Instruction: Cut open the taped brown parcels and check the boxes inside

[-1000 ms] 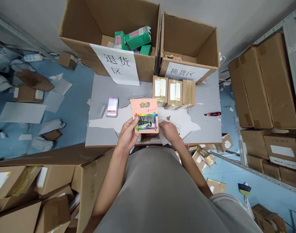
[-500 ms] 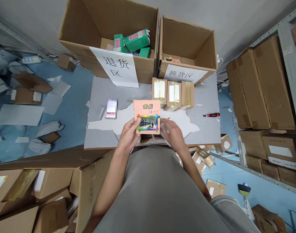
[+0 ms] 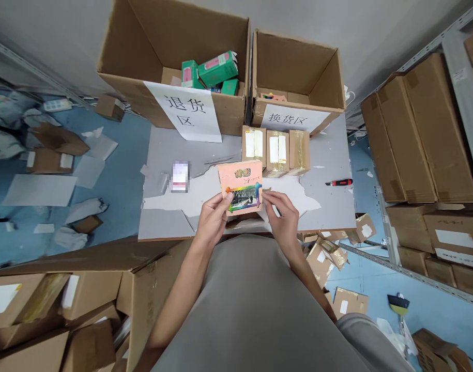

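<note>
In front of my body a thin pink book (image 3: 242, 180) is held up over the table's near edge. Its cover carries Chinese lettering and a dark picture in a rainbow-coloured frame. My left hand (image 3: 214, 217) grips the lower left corner, thumb on the cover and fingers behind. At the right edge, my right hand (image 3: 281, 214) is closed, with its thumb and forefinger pinching the side of the book. The book tilts slightly, its right side higher. Behind it on the table stand a taped carton (image 3: 277, 154) and two similar ones beside it.
A large open box (image 3: 123, 88) holding green packages (image 3: 218, 70) stands at the back left. Right of it is a smaller open box (image 3: 255, 114). A red utility knife (image 3: 339, 182) and a pixelated label (image 3: 180, 176) lie on the table (image 3: 158, 225). A bin of cartons (image 3: 143, 294) flanks my left.
The book has shifted a little right and turned slightly counter-clockwise. My right fingers have closed in on its right edge. The camera view has moved slightly.
</note>
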`<state>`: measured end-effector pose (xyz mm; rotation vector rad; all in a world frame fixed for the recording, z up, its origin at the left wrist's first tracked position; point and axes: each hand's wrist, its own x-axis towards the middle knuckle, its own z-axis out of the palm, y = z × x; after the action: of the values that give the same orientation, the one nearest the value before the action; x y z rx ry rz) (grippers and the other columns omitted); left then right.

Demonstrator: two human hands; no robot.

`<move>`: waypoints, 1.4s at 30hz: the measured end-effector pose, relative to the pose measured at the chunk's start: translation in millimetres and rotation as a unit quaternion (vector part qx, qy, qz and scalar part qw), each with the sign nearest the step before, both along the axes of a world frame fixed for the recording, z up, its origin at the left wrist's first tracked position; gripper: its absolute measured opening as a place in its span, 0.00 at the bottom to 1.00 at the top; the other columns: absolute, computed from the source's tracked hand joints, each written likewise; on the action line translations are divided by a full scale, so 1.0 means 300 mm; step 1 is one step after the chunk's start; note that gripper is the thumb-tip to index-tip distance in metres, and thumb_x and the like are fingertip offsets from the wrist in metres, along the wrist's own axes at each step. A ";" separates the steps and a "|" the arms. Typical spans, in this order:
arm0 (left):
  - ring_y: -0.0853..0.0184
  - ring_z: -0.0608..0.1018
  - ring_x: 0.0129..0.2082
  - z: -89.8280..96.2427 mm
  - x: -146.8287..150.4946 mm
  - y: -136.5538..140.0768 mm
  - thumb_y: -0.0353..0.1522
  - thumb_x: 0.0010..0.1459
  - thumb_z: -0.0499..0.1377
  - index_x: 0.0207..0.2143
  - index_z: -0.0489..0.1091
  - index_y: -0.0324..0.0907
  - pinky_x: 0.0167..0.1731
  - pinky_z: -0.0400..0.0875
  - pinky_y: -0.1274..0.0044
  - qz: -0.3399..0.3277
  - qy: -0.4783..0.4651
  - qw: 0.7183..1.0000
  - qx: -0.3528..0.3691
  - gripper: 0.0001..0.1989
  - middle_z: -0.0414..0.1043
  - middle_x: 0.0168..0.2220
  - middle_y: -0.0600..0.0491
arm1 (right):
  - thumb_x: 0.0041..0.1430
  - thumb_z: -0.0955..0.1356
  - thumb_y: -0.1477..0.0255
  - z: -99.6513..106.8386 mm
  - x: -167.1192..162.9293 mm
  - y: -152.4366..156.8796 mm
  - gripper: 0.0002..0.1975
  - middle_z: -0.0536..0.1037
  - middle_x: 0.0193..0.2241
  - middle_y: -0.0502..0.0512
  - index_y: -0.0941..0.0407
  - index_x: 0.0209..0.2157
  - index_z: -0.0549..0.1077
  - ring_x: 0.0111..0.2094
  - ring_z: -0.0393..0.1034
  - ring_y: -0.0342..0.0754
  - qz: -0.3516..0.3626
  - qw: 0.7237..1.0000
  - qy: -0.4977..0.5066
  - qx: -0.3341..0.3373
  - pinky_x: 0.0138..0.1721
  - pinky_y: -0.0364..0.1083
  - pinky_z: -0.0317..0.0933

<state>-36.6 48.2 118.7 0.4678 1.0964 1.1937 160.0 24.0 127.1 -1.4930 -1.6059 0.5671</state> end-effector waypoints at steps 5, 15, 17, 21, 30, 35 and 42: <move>0.58 0.87 0.48 -0.007 0.070 -0.049 0.57 0.54 0.79 0.43 0.89 0.41 0.54 0.83 0.68 0.032 0.130 0.990 0.037 0.30 0.89 0.47 0.48 | 0.80 0.66 0.76 -0.024 -0.029 -0.017 0.19 0.87 0.56 0.60 0.46 0.60 0.85 0.59 0.79 0.57 -0.036 0.990 -0.123 0.056 0.63 0.61 0.77; 0.51 0.86 0.64 -0.033 0.153 -0.147 0.50 0.75 0.65 0.60 0.86 0.45 0.65 0.83 0.60 -0.065 0.287 0.937 0.189 0.24 0.84 0.63 0.43 | 0.78 0.71 0.55 -0.047 -0.047 -0.033 0.20 0.86 0.59 0.62 0.51 0.60 0.84 0.57 0.84 0.57 0.002 0.991 0.113 -0.076 0.54 0.52 0.82; 0.50 0.81 0.70 -0.043 0.153 -0.156 0.49 0.75 0.65 0.65 0.83 0.46 0.70 0.79 0.58 -0.103 0.303 0.922 0.219 0.25 0.79 0.70 0.42 | 0.74 0.74 0.50 -0.063 -0.027 -0.024 0.21 0.88 0.51 0.59 0.52 0.55 0.85 0.48 0.85 0.55 -0.006 0.981 0.150 -0.119 0.51 0.51 0.82; 0.51 0.83 0.67 -0.059 0.117 -0.143 0.51 0.71 0.69 0.66 0.81 0.47 0.68 0.81 0.58 -0.075 0.308 0.935 0.159 0.29 0.79 0.69 0.41 | 0.70 0.74 0.43 -0.067 0.033 0.002 0.26 0.90 0.42 0.57 0.53 0.48 0.85 0.44 0.85 0.56 -0.003 0.945 0.266 -0.188 0.48 0.52 0.82; 0.46 0.89 0.52 -0.063 0.006 -0.085 0.58 0.48 0.81 0.46 0.88 0.40 0.59 0.85 0.56 -0.123 0.128 0.984 -0.005 0.35 0.90 0.48 0.40 | 0.62 0.79 0.41 -0.064 0.091 0.022 0.34 0.91 0.50 0.59 0.53 0.56 0.84 0.52 0.87 0.59 0.041 0.886 0.373 -0.272 0.53 0.56 0.84; 0.49 0.91 0.47 -0.070 0.039 -0.107 0.55 0.49 0.82 0.45 0.90 0.40 0.54 0.89 0.58 -0.017 0.186 0.982 0.006 0.31 0.90 0.46 0.42 | 0.61 0.78 0.39 -0.145 0.073 0.028 0.40 0.85 0.63 0.68 0.54 0.62 0.82 0.63 0.83 0.63 -0.031 0.933 0.293 -0.205 0.63 0.61 0.80; 0.51 0.91 0.46 -0.082 0.107 -0.148 0.48 0.56 0.79 0.45 0.91 0.46 0.55 0.90 0.58 0.021 0.289 0.949 0.123 0.20 0.90 0.48 0.48 | 0.64 0.78 0.42 -0.146 -0.031 -0.030 0.36 0.88 0.59 0.64 0.53 0.61 0.84 0.58 0.87 0.60 0.029 0.930 0.289 -0.225 0.59 0.57 0.83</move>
<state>-4.4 3.6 94.2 1.0385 1.4605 1.2719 150.6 15.0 83.2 -1.4086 -1.0950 1.3417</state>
